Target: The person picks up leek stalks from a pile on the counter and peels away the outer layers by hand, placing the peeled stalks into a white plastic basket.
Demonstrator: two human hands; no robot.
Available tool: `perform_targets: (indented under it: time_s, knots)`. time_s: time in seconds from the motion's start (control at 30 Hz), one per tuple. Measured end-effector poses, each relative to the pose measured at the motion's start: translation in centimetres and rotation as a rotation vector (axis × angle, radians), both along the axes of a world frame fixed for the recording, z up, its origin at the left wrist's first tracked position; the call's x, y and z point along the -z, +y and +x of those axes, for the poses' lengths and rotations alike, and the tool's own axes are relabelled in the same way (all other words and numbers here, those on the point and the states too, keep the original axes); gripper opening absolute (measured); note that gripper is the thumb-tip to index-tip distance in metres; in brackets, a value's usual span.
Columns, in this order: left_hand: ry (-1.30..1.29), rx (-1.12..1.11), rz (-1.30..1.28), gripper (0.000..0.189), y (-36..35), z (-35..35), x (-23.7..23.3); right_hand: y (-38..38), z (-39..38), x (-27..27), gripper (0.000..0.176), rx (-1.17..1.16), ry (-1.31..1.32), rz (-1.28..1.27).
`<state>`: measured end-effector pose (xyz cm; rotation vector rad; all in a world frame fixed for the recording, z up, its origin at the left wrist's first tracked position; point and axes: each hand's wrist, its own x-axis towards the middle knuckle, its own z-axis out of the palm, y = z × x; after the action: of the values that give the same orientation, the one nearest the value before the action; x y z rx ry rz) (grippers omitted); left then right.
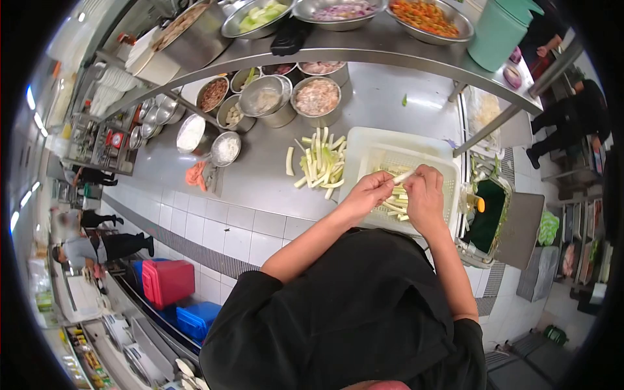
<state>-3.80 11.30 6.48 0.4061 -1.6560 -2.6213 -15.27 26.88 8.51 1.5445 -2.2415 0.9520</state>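
A pale green celery stalk (403, 176) is stretched between my two hands above a white plastic basket. The fingers of my left hand (369, 195) pinch its left end. At the other end, my right hand (426, 195) is closed on the stalk, its fingertips partly hidden. Inside the white basket (364, 138) lie more cut stalks (398, 207), partly covered by my hands. Left of the basket, a loose pile of celery sticks (322, 162) rests on the steel table.
Metal pots of meat (316, 99) and bowls of white powder (226, 149) stand at the back left. A steel shelf (364, 57) above carries bowls of chopped vegetables and a green pitcher (499, 36). A bin with trimmings (487, 208) is at the right. Other people stand farther off.
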Motion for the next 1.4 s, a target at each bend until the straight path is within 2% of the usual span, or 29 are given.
perform_targets:
  time_s: [0.03, 0.1, 0.17, 0.27, 0.33, 0.4, 0.43, 0.5, 0.57, 0.63, 0.67, 0.7, 0.73, 0.8, 0.83, 0.9, 0.93, 0.97, 1.0, 1.03, 1.1, 1.13, 1.2, 1.23, 1.27, 1.3, 1.33, 1.37, 1.4]
  knots:
    - [0.001, -0.015, -0.003, 0.027, -0.1, 0.1, -0.7, -0.2, 0.1, 0.0, 0.026, -0.015, 0.001, -0.003]
    - [-0.076, -0.049, 0.333, 0.030, -0.2, 0.5, -1.7, -0.6, 0.5, 0.1, 0.026, -0.022, -0.088, 0.002]
    - [-0.070, -0.051, 0.329, 0.031, -0.4, 0.7, -1.2, -1.1, 1.3, 0.7, 0.026, -0.010, -0.101, -0.042]
    - [-0.018, -0.018, 0.511, 0.025, 0.2, 1.1, -0.8, -2.0, 2.1, 1.1, 0.026, 0.037, -0.114, -0.104]
    - [0.004, -0.098, 0.505, 0.020, 0.6, 0.9, -0.7, -2.6, 2.4, 0.9, 0.025, 0.073, -0.107, -0.126]
    - [-0.001, -0.127, 0.501, 0.018, 0.8, 0.9, -0.7, -2.6, 2.3, 0.5, 0.021, -0.036, -0.221, -0.148]
    - [-0.003, -0.174, 0.487, 0.017, 0.8, 1.0, -0.7, -2.5, 2.2, 0.5, 0.021, -0.014, -0.212, -0.142]
    - [0.006, -0.144, 0.480, 0.014, 0.4, 0.9, -0.6, -2.1, 1.5, 0.5, 0.016, -0.195, -0.531, -0.119]
    - [0.045, -0.155, 0.209, 0.013, 0.1, 0.7, -0.5, -1.5, 0.8, 0.7, 0.015, -0.162, -0.608, -0.113]
    - [0.069, -0.154, 0.148, 0.016, 0.7, 0.3, -1.2, -1.7, 1.0, 0.0, 0.023, -0.259, -1.264, -0.374]
    - [0.081, -0.177, -0.013, 0.017, 1.1, 0.1, -1.2, -1.5, 1.2, -0.6, 0.027, -0.178, -1.140, -0.332]
    - [0.094, -0.202, -0.175, 0.019, 1.3, 0.0, -1.3, -1.3, 1.0, -0.7, 0.027, -0.166, -1.136, -0.335]
    - [0.097, -0.193, -0.172, 0.019, 1.1, 0.0, -1.1, -1.1, 0.8, -0.7, 0.024, -0.203, -1.220, -0.295]
    - [0.133, -0.130, 0.117, 0.014, 0.5, 0.3, -0.9, -1.1, 0.9, -1.0, 0.021, -0.240, -1.304, -0.254]
    - [0.134, -0.128, 0.117, 0.014, 0.9, 0.3, -1.1, -1.3, 1.1, -1.4, 0.017, -0.260, -1.356, -0.293]
    - [0.107, -0.240, 0.093, 0.016, 2.5, 0.2, -1.9, -1.3, 1.6, -1.1, 0.014, -0.264, -1.408, -0.342]
    - [0.108, -0.230, 0.093, 0.016, 2.9, -0.2, -2.9, -1.6, 1.8, -0.3, 0.015, -0.254, -1.439, -0.283]
    - [0.097, -0.406, 0.153, 0.018, 3.3, -0.7, -4.0, -1.7, 2.0, 0.3, 0.016, -0.243, -1.468, -0.224]
    - [0.088, -0.583, 0.212, 0.020, 3.5, -1.2, -4.6, -1.6, 2.6, -0.2, 0.013, -0.235, -1.458, -0.222]
    - [0.097, -0.575, 0.213, 0.020, 2.9, -1.4, -3.0, -1.1, 2.7, -0.1, 0.013, -0.232, -1.447, -0.228]
    - [0.115, -0.613, -0.248, 0.026, 0.8, -1.8, 1.9, -0.2, 2.2, 0.1, 0.008, -0.110, -1.294, -0.036]
    - [0.173, -0.697, -0.282, 0.034, 0.2, -2.4, 1.6, 0.4, 1.9, -0.4, 0.008, -0.058, -1.161, -0.022]
    - [0.083, -0.748, -0.160, 0.037, -2.5, -1.7, 0.8, 3.1, -0.1, -1.0, 0.011, 0.054, -1.014, 0.042]
    - [0.065, -0.747, -0.246, 0.038, -4.2, -0.8, 0.3, 4.9, -1.5, -2.1, 0.012, 0.143, -0.890, 0.009]
    - [0.040, -0.746, -0.330, 0.039, -6.1, 0.2, 0.0, 6.9, -3.2, -2.5, 0.011, 0.333, -0.715, 0.100]
    - [0.045, -0.780, -0.468, 0.039, -8.1, 0.7, 1.3, 8.7, -4.8, -3.3, 0.012, 0.385, -0.510, 0.064]
    - [-0.035, -0.763, -0.563, 0.037, -9.5, 1.6, 1.8, 9.8, -5.9, -4.8, 0.016, 0.534, -0.482, 0.252]
    - [-0.044, -0.761, -0.564, 0.037, -10.8, 2.3, 3.1, 11.4, -7.3, -3.6, 0.019, 0.568, -0.190, 0.375]
    - [-0.082, -0.833, -0.404, 0.030, -12.0, 2.7, 5.4, 12.9, -8.0, -2.1, 0.021, 0.605, -0.084, 0.461]
